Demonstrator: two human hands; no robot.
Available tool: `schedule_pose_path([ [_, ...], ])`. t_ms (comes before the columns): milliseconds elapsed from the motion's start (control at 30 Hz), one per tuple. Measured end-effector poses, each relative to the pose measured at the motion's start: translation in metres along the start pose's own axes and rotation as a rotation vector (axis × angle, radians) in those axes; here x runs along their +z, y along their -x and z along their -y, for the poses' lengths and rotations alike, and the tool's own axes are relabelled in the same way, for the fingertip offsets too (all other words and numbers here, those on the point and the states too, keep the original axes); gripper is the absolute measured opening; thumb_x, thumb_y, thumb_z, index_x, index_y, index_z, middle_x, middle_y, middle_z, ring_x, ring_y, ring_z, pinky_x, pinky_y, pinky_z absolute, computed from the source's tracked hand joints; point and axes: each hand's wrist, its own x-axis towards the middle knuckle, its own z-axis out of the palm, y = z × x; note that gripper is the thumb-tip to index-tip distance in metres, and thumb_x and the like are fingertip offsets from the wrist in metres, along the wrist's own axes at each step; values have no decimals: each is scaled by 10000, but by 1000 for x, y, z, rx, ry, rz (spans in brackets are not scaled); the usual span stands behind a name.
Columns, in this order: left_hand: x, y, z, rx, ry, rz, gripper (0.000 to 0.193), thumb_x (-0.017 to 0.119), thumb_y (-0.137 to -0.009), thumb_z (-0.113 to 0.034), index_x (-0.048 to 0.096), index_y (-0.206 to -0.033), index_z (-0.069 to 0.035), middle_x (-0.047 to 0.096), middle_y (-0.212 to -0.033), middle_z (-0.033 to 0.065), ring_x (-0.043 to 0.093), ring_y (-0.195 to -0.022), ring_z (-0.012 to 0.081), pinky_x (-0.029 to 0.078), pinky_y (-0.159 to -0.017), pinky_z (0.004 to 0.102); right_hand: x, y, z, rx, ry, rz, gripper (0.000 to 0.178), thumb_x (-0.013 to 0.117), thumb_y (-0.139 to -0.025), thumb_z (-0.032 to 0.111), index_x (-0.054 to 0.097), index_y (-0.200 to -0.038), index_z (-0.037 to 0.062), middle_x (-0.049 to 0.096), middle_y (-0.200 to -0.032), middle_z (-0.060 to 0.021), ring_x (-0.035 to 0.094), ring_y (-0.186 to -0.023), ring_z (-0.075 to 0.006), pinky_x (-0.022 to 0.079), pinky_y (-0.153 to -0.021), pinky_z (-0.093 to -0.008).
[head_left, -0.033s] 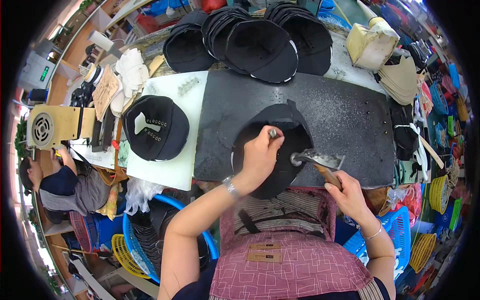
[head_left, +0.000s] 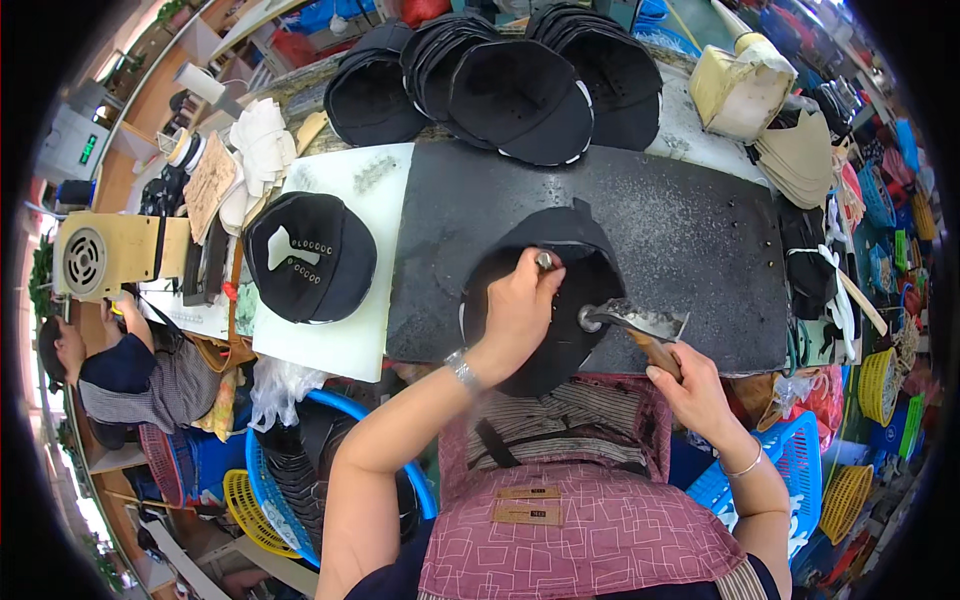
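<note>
An upturned black cap-shaped piece (head_left: 582,228) lies on the dark work board (head_left: 690,235), its hollow facing me. My left hand (head_left: 515,315) reaches into that hollow, its fingers closed round a short metal punch (head_left: 544,261) whose round top shows above them. The punch's lower end is hidden. My right hand (head_left: 690,388) grips the wooden handle of a hammer (head_left: 645,322). The hammer's round face is to the right of the punch, apart from it, over the inside of the black piece. Left of the board, another black piece (head_left: 350,255) with two rows of eyelets carries a pale template (head_left: 282,250).
Stacks of similar black pieces (head_left: 520,100) line the back. A white board (head_left: 340,345) adjoins the dark one. A cream machine (head_left: 125,250) stands at left, near another person (head_left: 130,365). Blue baskets (head_left: 425,490) flank my lap. Tan sheets (head_left: 800,160) lie at right.
</note>
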Motion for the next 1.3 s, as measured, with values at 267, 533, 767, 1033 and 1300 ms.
schedule_pose_path([
  [267, 8, -13, 14, 137, -59, -87, 150, 542, -858, -24, 493, -990, 30, 661, -853, 134, 666, -739, 185, 531, -648, 262, 1, -7, -5, 21, -25, 53, 238, 590, -825, 196, 528, -938, -4, 570, -802, -191, 583, -755, -358, 448, -653, -399],
  [533, 10, -17, 13, 164, -126, -65, 127, 544, -851, -21, 531, -966, 30, 655, -774, 147, 669, -703, 220, 523, -616, 293, -3, -9, -6, -8, -7, 86, 248, 572, -838, 219, 512, -936, -2, 572, -802, -205, 580, -773, -384, 445, -653, -416],
  [767, 8, -18, 12, 297, -342, -19, 112, 524, -860, -28, 517, -954, 32, 648, -769, 154, 666, -696, 244, 521, -592, 316, -15, -20, 0, -30, 96, 139, 248, 575, -835, 233, 485, -871, 4, 558, -700, -220, 570, -712, -420, 435, -608, -453],
  [1033, 8, -18, 7, 284, -319, -42, 108, 539, -837, -32, 508, -921, 28, 622, -740, 165, 635, -668, 301, 497, -557, 349, -19, -25, 3, -72, 172, 161, 255, 585, -824, 237, 487, -850, 2, 550, -661, -223, 566, -687, -424, 435, -585, -458],
  [1300, 7, -23, 12, 508, -402, -24, 109, 569, -811, -27, 499, -888, 7, 583, -666, 156, 596, -604, 315, 471, -529, 385, -64, -40, 37, -502, 83, -204, 227, 619, -806, 188, 549, -866, -19, 581, -682, -118, 553, -544, -204, 444, -520, -341],
])
